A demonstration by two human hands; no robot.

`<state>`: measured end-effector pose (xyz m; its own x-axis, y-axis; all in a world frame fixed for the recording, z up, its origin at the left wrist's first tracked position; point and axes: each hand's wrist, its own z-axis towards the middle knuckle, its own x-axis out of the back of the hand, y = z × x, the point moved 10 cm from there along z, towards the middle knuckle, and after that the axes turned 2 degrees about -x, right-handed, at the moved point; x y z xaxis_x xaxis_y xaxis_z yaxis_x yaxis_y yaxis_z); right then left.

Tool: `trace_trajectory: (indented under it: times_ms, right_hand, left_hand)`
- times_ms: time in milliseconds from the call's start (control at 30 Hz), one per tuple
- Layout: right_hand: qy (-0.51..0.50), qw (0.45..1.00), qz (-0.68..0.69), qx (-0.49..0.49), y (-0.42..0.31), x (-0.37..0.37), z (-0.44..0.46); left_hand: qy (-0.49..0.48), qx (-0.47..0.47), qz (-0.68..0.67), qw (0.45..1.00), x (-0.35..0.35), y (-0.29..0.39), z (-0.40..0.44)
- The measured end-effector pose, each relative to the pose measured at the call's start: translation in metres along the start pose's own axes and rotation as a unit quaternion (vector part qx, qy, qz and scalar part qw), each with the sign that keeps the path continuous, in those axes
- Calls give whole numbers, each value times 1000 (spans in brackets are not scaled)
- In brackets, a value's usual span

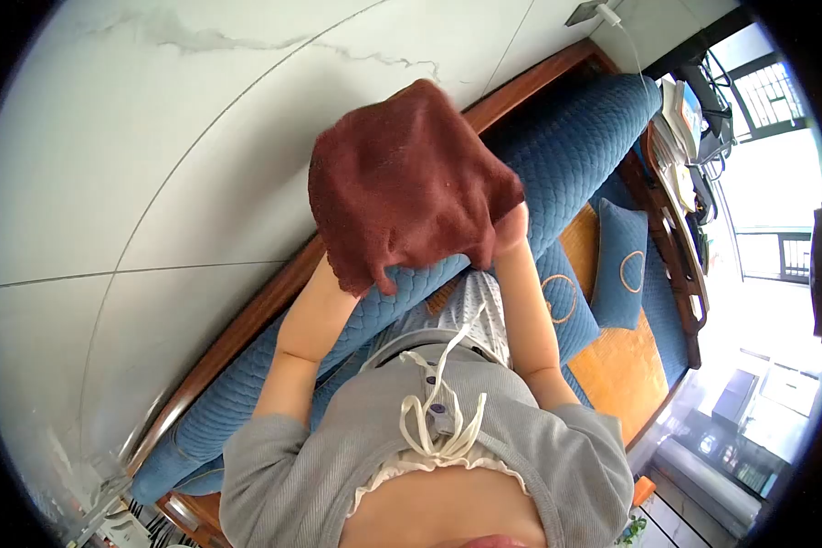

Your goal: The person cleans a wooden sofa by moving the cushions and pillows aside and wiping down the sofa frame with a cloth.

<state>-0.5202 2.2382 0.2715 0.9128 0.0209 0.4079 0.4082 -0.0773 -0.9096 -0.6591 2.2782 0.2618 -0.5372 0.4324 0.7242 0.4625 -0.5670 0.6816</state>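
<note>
A dark maroon cloth [402,173] with a soft, fuzzy surface is held up in front of me, bunched and draping over both hands. My left forearm [312,315] runs up beneath its lower left corner; the cloth hides that hand's fingers, and it hangs from there in folds. At the lower right corner, part of my right hand [511,230] shows, closed on the gathered edge, with its fingertips covered. Below the cloth are my grey top [557,447] with white ties and my pale patterned trousers [484,306].
Behind the cloth runs a wooden sofa frame [274,283] with a blue quilted cover [575,137] along its back. Blue cushions [621,265] lie on the woven seat mat [626,365]. Books [676,128] stand near the far armrest. A marble-look wall [201,137] is on the left.
</note>
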Motion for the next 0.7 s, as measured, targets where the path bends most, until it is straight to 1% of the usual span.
trace_trajectory:
  times_ms: [33,67,100,200,300,333,433,467,567,633,700]
  right_hand:
    - [-10,973,229,10,-3,1,-1]
    - [-25,895,446,18,-11,2,-2]
    - [-110,648,753,-36,-31,-11,-2]
    - [-207,651,730,-2,-50,-11,-3]
    - [-168,798,576,-52,-43,-8,4]
    - [-183,799,564,-98,-38,-10,5]
    - [-237,819,513,-96,-45,1,10]
    - [-212,848,471,-119,-44,10,10]
    - [-262,845,456,-94,-43,36,13]
    - [-276,861,420,-74,-38,57,19]
    - [-279,870,401,-62,-30,75,27]
  left_hand:
    - [-1,0,0,1000,-1,2,0]
    - [7,2,3,1000,-2,4,-1]
    - [10,4,2,1000,-2,7,-2]
    - [28,18,6,999,-3,15,-4]
    - [48,41,4,998,-1,32,-11]
    - [55,49,5,997,1,40,-13]
    - [75,74,0,994,0,66,-10]
    - [85,79,-6,993,0,75,-6]
    - [134,84,-55,986,11,114,9]
    - [175,73,-101,977,28,150,24]
    - [177,137,-188,956,37,170,40]
